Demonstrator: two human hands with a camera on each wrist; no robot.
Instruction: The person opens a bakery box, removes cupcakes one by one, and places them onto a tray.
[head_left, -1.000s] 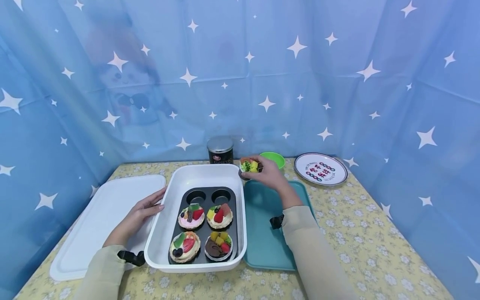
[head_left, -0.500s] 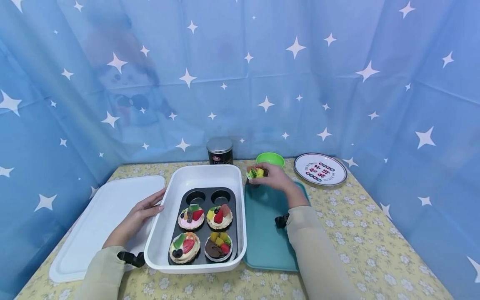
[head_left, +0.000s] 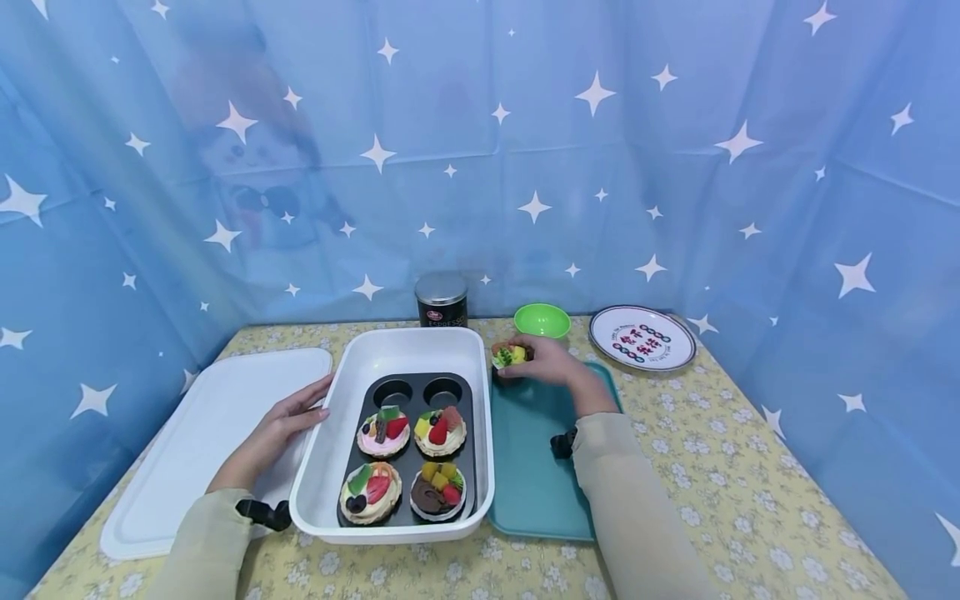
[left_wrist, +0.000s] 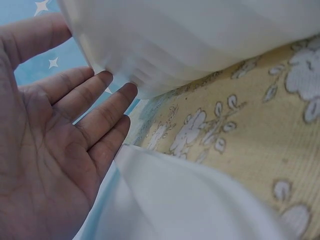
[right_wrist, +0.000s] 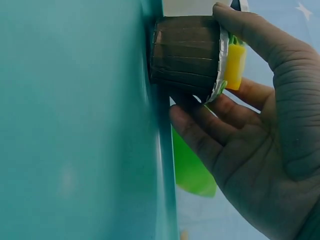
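My right hand (head_left: 551,363) holds a fruit-topped cupcake (head_left: 512,357) by its rim, between thumb and fingers, at the far left corner of the teal tray (head_left: 540,467). In the right wrist view the cupcake's brown pleated cup (right_wrist: 187,52) stands with its base right at the tray surface. With fingers extended, my left hand (head_left: 288,421) touches the left wall of the white tub (head_left: 390,537). Inside the tub lies a dark muffin pan (head_left: 406,471). Several fruit-topped tarts and cupcakes, such as a pink one (head_left: 382,433), fill its nearer cups; the two far cups are bare.
A white lid (head_left: 202,442) lies left of the tub, under my left forearm. Along the back stand a black tin (head_left: 442,304), a green bowl (head_left: 542,321) and a white patterned plate (head_left: 642,337). A starry blue curtain (head_left: 480,208) closes off the back and sides.
My right hand has carried the cupcake right and slightly down, from beside the tub's far right corner onto the tray's far left corner. The left hand stays against the tub.
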